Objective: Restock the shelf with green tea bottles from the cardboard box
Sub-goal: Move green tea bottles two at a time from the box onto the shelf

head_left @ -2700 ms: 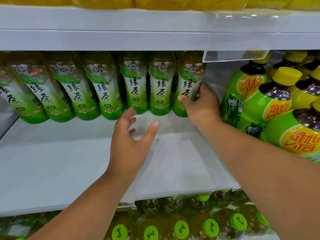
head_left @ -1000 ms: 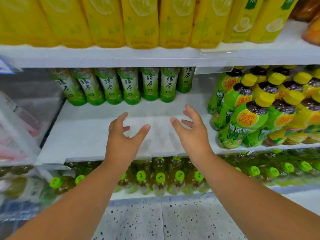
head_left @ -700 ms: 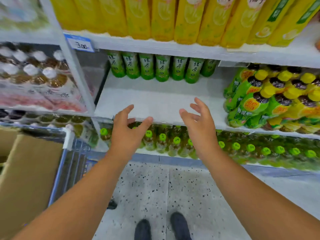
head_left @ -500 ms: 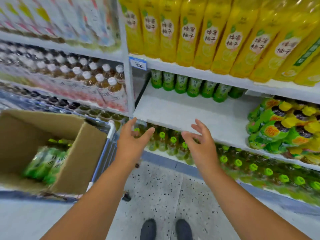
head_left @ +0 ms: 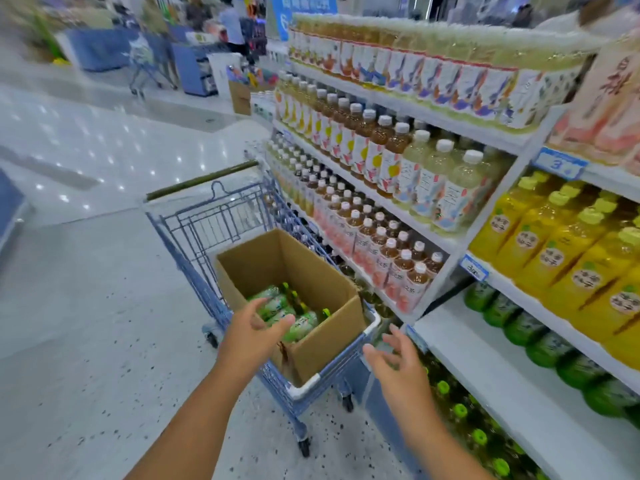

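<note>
An open cardboard box (head_left: 325,289) sits in a blue shopping cart (head_left: 207,230), with several green tea bottles (head_left: 294,315) lying inside it. My left hand (head_left: 252,336) hovers over the box's near edge, fingers spread and empty. My right hand (head_left: 398,362) is open and empty just right of the cart's corner. On the right, a white shelf (head_left: 491,372) carries a back row of green tea bottles (head_left: 540,344), with its front part bare.
Shelving with yellow drink bottles (head_left: 554,251) and white-capped tea bottles (head_left: 391,244) runs along the right. Green-capped bottles (head_left: 460,410) fill the shelf below. Speckled floor stretches to the left. Another cart and people stand far back in the aisle.
My view swung left from the shelf to the cart. Both hands pulled back off the shelf and moved to the box, the left one now above the bottles inside.
</note>
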`<state>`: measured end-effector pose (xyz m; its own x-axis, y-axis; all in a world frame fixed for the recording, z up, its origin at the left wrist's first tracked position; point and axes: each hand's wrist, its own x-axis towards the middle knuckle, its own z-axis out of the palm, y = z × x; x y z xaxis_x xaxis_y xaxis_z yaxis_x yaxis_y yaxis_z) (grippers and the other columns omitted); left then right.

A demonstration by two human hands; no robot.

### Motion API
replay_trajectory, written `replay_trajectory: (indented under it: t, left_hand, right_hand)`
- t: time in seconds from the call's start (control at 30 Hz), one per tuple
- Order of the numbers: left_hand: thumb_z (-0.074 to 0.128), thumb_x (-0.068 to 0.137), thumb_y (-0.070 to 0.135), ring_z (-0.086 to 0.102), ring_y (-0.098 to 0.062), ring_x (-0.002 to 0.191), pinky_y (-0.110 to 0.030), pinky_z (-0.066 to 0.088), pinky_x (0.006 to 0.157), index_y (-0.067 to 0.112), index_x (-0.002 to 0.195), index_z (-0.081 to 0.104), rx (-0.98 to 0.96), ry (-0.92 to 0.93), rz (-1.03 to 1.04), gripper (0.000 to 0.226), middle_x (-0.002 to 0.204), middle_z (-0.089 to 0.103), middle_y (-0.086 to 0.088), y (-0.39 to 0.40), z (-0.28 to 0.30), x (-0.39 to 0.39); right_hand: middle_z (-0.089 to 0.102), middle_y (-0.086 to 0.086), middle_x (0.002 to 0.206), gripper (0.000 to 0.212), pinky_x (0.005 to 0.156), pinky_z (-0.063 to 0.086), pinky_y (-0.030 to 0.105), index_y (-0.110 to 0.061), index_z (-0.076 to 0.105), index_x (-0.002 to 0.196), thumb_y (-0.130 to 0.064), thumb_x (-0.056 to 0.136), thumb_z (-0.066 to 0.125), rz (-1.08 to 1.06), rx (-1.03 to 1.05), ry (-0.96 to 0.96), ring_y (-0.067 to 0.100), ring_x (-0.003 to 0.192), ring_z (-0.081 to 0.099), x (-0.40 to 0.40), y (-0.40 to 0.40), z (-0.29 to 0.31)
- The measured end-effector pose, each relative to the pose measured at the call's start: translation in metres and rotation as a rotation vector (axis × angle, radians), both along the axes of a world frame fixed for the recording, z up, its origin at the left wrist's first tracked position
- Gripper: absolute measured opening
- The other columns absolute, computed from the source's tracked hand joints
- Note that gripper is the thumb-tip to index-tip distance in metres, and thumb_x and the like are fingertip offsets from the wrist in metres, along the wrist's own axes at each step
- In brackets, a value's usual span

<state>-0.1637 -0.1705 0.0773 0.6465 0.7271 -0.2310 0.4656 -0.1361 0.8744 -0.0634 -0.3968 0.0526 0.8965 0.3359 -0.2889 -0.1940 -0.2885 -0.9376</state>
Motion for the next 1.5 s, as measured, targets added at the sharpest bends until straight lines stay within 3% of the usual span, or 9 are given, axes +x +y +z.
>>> replay_trajectory:
  t: [0.2,0.3,0.4,0.53,0.73,0.97,1.17,1.33,1.5]
  left_hand:
    - [0.08,0.077,0.054,0.058,-0.012,0.11,-0.029,0.048,0.081,0.04,0.133,0.051,-0.088,-0.068,0.066,0.064,0.129,0.055,0.006,0.07,-0.013,-0.024]
    - [0.078,0.079,0.056,0.057,-0.011,0.113,-0.031,0.051,0.087,0.039,0.135,0.052,-0.077,-0.026,0.007,0.065,0.137,0.054,0.005,0.114,-0.025,-0.021]
    - [0.077,0.079,0.059,0.056,-0.011,0.114,-0.036,0.053,0.095,0.044,0.132,0.052,-0.093,0.027,-0.089,0.061,0.136,0.052,0.003,0.157,-0.033,-0.009]
    - [0.076,0.081,0.056,0.055,-0.01,0.114,-0.033,0.05,0.092,0.048,0.13,0.051,-0.126,0.043,-0.247,0.055,0.137,0.051,0.008,0.193,-0.042,0.015]
    - [0.074,0.082,0.06,0.055,-0.01,0.114,-0.039,0.052,0.096,0.043,0.14,0.048,-0.149,0.123,-0.406,0.066,0.139,0.052,0.009,0.212,-0.063,0.065]
    - [0.077,0.08,0.057,0.056,-0.01,0.114,-0.031,0.049,0.093,0.046,0.128,0.051,-0.229,0.18,-0.425,0.055,0.142,0.046,0.013,0.209,-0.085,0.109]
    - [0.075,0.08,0.059,0.058,-0.009,0.114,-0.028,0.048,0.09,0.037,0.14,0.049,-0.201,0.277,-0.488,0.069,0.144,0.048,0.014,0.226,-0.099,0.143]
    - [0.072,0.083,0.059,0.058,-0.01,0.118,-0.033,0.05,0.097,0.036,0.144,0.046,-0.167,0.369,-0.646,0.07,0.14,0.049,0.015,0.237,-0.133,0.183]
    - [0.076,0.085,0.048,0.055,-0.017,0.125,-0.035,0.047,0.102,0.023,0.151,0.042,-0.145,0.467,-0.761,0.078,0.147,0.05,0.003,0.241,-0.181,0.214]
  right_hand:
    - [0.051,-0.021,0.136,0.065,0.096,0.049,0.034,-0.041,0.038,0.148,-0.045,0.091,0.07,0.052,-0.018,-0.016,0.006,0.119,0.056,-0.001,0.087,0.008]
    - [0.05,-0.025,0.132,0.07,0.092,0.047,0.03,-0.041,0.034,0.151,-0.048,0.091,0.07,0.038,-0.045,0.01,0.004,0.117,0.056,-0.003,0.131,0.008]
    - [0.048,-0.021,0.137,0.074,0.101,0.048,0.036,-0.042,0.031,0.153,-0.048,0.09,0.07,-0.012,-0.066,0.035,0.008,0.12,0.056,-0.005,0.168,0.006]
    - [0.049,-0.019,0.141,0.072,0.102,0.05,0.039,-0.042,0.034,0.151,-0.048,0.09,0.071,-0.13,-0.104,0.055,0.007,0.118,0.056,-0.007,0.191,0.0]
    - [0.049,-0.019,0.13,0.067,0.083,0.047,0.023,-0.037,0.034,0.151,-0.043,0.094,0.067,-0.212,-0.152,0.11,0.006,0.112,0.056,-0.007,0.199,-0.013]
    - [0.048,-0.024,0.134,0.07,0.107,0.047,0.041,-0.04,0.033,0.15,-0.045,0.091,0.07,-0.203,-0.164,0.243,0.007,0.119,0.054,0.035,0.208,-0.045]
    - [0.048,-0.021,0.135,0.075,0.105,0.05,0.043,-0.038,0.031,0.154,-0.048,0.09,0.07,-0.223,-0.148,0.306,0.009,0.121,0.055,0.064,0.238,-0.068]
    - [0.048,-0.018,0.141,0.075,0.104,0.048,0.033,-0.033,0.03,0.155,-0.045,0.092,0.069,-0.347,-0.173,0.347,0.006,0.122,0.054,0.076,0.264,-0.086]
    - [0.042,-0.012,0.153,0.079,0.113,0.042,0.039,-0.029,0.025,0.158,-0.045,0.093,0.068,-0.53,-0.239,0.427,0.013,0.136,0.048,0.086,0.297,-0.103]
